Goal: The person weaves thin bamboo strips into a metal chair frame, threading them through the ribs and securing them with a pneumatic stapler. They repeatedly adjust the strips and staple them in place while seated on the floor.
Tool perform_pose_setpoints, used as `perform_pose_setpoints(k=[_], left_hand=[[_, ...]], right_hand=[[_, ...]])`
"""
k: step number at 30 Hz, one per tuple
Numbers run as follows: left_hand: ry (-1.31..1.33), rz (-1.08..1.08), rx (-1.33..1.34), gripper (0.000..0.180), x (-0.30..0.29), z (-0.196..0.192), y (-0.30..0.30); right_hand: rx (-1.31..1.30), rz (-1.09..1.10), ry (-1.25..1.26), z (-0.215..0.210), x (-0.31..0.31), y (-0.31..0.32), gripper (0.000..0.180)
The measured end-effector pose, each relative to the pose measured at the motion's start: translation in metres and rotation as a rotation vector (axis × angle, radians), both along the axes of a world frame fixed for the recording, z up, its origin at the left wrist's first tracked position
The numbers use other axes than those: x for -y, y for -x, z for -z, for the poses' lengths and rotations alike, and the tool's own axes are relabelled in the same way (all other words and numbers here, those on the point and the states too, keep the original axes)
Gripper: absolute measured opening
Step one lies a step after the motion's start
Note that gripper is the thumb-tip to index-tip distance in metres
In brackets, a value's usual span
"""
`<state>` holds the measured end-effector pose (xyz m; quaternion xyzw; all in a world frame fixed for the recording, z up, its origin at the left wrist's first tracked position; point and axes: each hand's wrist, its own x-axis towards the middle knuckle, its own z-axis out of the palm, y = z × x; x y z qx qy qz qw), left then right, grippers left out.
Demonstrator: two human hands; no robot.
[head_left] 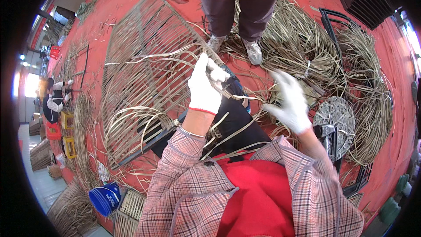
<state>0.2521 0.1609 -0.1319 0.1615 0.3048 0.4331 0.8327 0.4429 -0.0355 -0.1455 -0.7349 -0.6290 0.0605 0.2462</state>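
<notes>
Left of the body, a slatted panel (pixel 147 72) lies below and beside pale strips (pixel 169 53), pinched at their right end in the left hand's (pixel 205 85) grip. Weaving seems in hand; the next move likely calls for tightening. Rightward, the blurred right hand (pixel 289 101) looks spread wide.

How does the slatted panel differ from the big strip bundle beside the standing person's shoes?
The slatted panel looks flat; the strip bundle is heaped. The panel has straight edges; the bundle, a rounded outline. The panel shows orderly rows; the bundle curves loosely. Both look mostly tan.
</notes>
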Motion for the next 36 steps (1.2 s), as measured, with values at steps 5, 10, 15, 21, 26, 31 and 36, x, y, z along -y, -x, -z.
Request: perform_pose_setpoints(k=[5, 10, 15, 21, 26, 31, 36], left_hand=[[0.041, -0.044, -0.063, 0.036, 0.0, -0.004, -0.001], [0.125, 0.005, -0.159, 0.037, 0.008, -0.01, -0.009], [0.143, 0.177, -0.076, 0.032, 0.073, -0.054, 0.002], [-0.493, -0.281, -0.108, 0.026, 0.046, -0.088, 0.086], [-0.383, -0.031, -0.233, 0.03, 0.056, -0.051, 0.092], [-0.5, 0.16, -0.178, 0.029, 0.054, -0.037, 0.07], [-0.527, 0.278, -0.453, 0.024, 0.059, -0.034, 0.068]], right_hand=[[-0.233, -0.436, -0.021, 0.008, -0.155, 0.056, 0.086], [-0.122, -0.49, 0.409, 0.011, -0.167, 0.046, 0.09], [-0.025, -0.545, 0.332, 0.005, -0.163, 0.04, 0.06], [0.078, -0.487, 0.023, -0.016, -0.133, 0.039, 0.065], [-0.431, -0.266, -0.211, -0.048, -0.077, 0.023, 0.037], [-0.767, -0.337, -0.071, -0.044, -0.045, 0.065, 0.027], [-0.928, -0.287, -0.012, -0.016, -0.047, 0.097, 0.017]])
